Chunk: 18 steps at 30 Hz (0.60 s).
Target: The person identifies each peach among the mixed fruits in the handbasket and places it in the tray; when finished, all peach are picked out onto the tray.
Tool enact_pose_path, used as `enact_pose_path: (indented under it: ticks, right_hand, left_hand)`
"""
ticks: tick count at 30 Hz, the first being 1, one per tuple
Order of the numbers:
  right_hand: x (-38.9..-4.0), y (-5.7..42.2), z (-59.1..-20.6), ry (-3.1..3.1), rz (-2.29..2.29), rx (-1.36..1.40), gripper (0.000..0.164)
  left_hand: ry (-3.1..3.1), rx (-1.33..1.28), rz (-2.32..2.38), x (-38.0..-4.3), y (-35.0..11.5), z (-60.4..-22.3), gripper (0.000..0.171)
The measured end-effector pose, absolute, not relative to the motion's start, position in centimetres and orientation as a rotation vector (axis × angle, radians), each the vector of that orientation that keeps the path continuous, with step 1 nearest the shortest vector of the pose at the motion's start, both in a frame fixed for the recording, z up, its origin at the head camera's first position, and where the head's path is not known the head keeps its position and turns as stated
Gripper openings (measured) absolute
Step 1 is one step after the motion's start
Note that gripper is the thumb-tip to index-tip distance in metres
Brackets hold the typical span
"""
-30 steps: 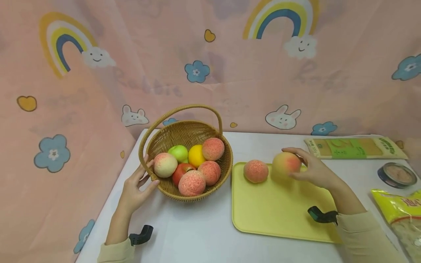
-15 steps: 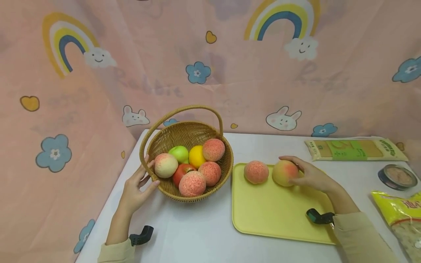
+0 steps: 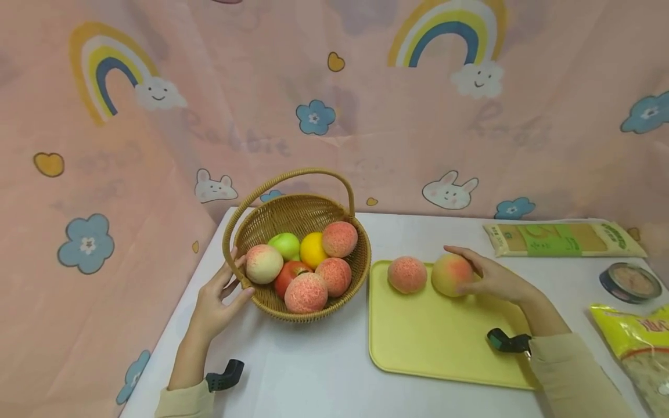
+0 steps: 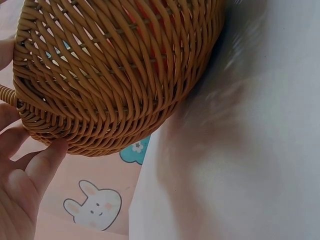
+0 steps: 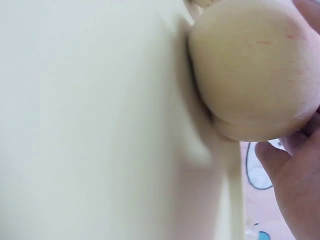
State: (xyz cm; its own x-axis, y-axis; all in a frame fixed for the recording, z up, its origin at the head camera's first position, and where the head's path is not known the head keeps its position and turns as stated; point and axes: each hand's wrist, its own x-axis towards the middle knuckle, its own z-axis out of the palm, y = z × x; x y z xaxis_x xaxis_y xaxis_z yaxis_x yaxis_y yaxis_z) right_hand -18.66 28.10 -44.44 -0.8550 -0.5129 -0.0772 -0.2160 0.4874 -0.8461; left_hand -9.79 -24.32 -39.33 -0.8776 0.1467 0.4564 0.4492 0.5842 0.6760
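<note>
My left hand (image 3: 211, 305) grips the left rim of a wicker basket (image 3: 292, 209) where its arched handle joins. In the left wrist view the thumb lies against the woven wall (image 4: 115, 75). Inside the basket are several peaches (image 3: 306, 293), a green apple (image 3: 285, 246), a yellow fruit (image 3: 312, 249) and a red fruit (image 3: 288, 276). On the right, my right hand (image 3: 496, 281) holds a yellow-and-pink peach (image 3: 450, 274), thumb in front and fingers behind. That peach sits at the back of a yellow tray (image 3: 434, 342), beside a pinkish-red peach (image 3: 407, 274).
At the back right lies a flat noodle packet (image 3: 564, 238). A round tin (image 3: 630, 283) stands in front of it, and a yellow-topped bag (image 3: 640, 342) lies at the right edge. Behind the white table hangs a pink printed cloth (image 3: 366, 116).
My right hand has lowered the yellow-and-pink peach onto the tray, next to the other peach, and still holds it there. My left hand and the basket have stayed in place.
</note>
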Motion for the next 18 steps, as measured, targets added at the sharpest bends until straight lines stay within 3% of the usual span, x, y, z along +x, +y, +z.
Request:
enact_pose_path:
  ticks: [8, 18]
  right_hand:
    - [-19.1, 27.2, -41.7, 2.432, -1.399, -0.707, 0.078]
    - [-19.6, 22.3, -39.5, 2.358, -1.545, -0.879, 0.072]
  left_hand:
    - [-2.457, -0.482, -1.192, -10.3, -24.6, -40.0, 0.060]
    - [-2.463, -0.492, -1.175, -11.3, -26.4, -43.0, 0.063]
